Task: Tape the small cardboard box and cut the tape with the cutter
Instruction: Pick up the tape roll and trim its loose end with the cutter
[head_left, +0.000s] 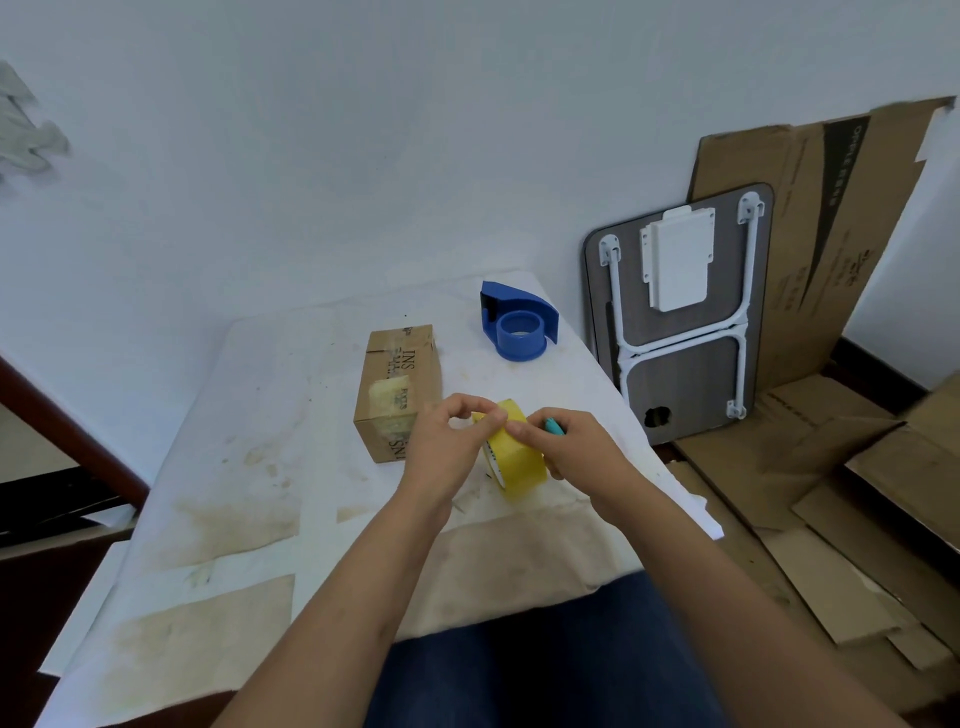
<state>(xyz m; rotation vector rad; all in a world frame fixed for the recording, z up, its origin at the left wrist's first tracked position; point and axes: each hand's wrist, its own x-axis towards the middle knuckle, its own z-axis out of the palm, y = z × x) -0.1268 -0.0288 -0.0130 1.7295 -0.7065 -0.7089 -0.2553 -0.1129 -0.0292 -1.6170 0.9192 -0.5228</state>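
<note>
Pinching 1 yellow tape roll, both hands' fingers clamp it beside 1 cardboard box.

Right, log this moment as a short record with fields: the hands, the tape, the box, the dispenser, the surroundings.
left hand: left hand pinching at the top of the yellow tape roll
right hand: right hand gripping the roll, a teal cutter tucked in it
box: small brown cardboard box on the white-covered table, left of the roll, old tape patches on top
dispenser: blue tape dispenser behind, untouched
surroundings: folded table and flattened cardboard against the wall
</note>
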